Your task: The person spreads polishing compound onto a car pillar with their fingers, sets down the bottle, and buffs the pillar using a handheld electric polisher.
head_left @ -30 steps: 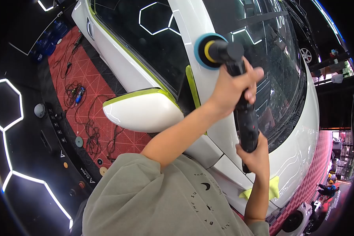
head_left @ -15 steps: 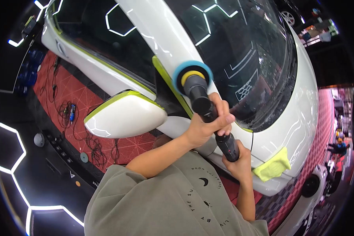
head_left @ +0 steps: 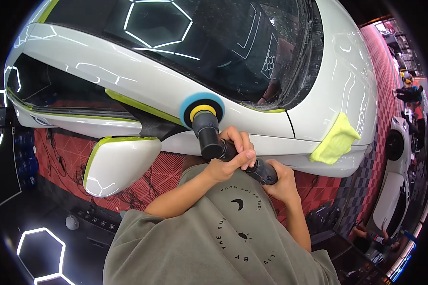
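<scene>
A black cordless car polisher (head_left: pixel 207 135) is held in both hands. Its round blue foam pad (head_left: pixel 189 105) sits against the white pillar between the windshield (head_left: pixel 214 52) and the side window of a white car (head_left: pixel 152 71). My left hand (head_left: pixel 233 156) is closed around the middle of the polisher's body. My right hand (head_left: pixel 281 181) grips its rear end. Green masking tape (head_left: pixel 147 108) runs along the trim close to the pad. Below left of the pad is the white side mirror (head_left: pixel 121 164), edged with the same tape.
A yellow-green cloth (head_left: pixel 335 140) lies on the car's front. Cables (head_left: pixel 133 197) trail over red floor tiles (head_left: pixel 71 156) beyond the mirror. On the right are another white car (head_left: pixel 392 190) and people, one in dark clothes (head_left: pixel 409 92). Blue bottles (head_left: pixel 26 152) stand at far left.
My view has turned, so the car now lies more crosswise. The polisher appears lower and further left in view, its pad still at the pillar. Both hands keep their hold.
</scene>
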Demonstrator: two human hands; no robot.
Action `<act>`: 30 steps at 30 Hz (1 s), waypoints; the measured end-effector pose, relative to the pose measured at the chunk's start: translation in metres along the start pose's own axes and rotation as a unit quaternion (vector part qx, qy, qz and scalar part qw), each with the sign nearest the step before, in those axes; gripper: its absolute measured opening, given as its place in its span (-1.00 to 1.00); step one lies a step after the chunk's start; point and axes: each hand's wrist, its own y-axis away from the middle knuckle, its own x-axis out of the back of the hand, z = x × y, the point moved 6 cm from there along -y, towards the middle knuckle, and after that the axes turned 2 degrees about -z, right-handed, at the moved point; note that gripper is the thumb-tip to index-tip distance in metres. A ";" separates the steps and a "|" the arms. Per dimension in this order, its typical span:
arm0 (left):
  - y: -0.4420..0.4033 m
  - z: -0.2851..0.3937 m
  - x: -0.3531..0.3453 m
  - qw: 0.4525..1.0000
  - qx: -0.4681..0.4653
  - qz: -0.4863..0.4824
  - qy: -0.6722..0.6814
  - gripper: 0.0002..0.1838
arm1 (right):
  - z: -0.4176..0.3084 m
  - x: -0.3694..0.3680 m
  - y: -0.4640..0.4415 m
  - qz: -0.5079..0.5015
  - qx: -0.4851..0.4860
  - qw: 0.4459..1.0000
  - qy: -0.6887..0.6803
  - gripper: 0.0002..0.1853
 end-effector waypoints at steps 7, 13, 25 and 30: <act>0.004 -0.059 -0.010 0.991 0.110 -0.002 -0.070 -0.72 | 0.059 0.005 0.034 -0.009 -0.063 0.997 -0.045 -0.56; 0.001 -0.108 -0.018 0.974 0.197 -0.020 -0.111 -0.73 | 0.096 0.009 0.058 -0.011 -0.105 0.990 -0.091 -0.58; -0.024 -0.224 -0.068 0.949 0.305 -0.025 -0.071 -0.73 | 0.172 0.059 0.121 0.076 -0.186 0.970 -0.136 -0.72; -0.001 -0.229 -0.064 0.939 0.337 -0.042 -0.046 -0.72 | 0.175 0.058 0.138 0.050 -0.194 0.976 -0.085 -0.67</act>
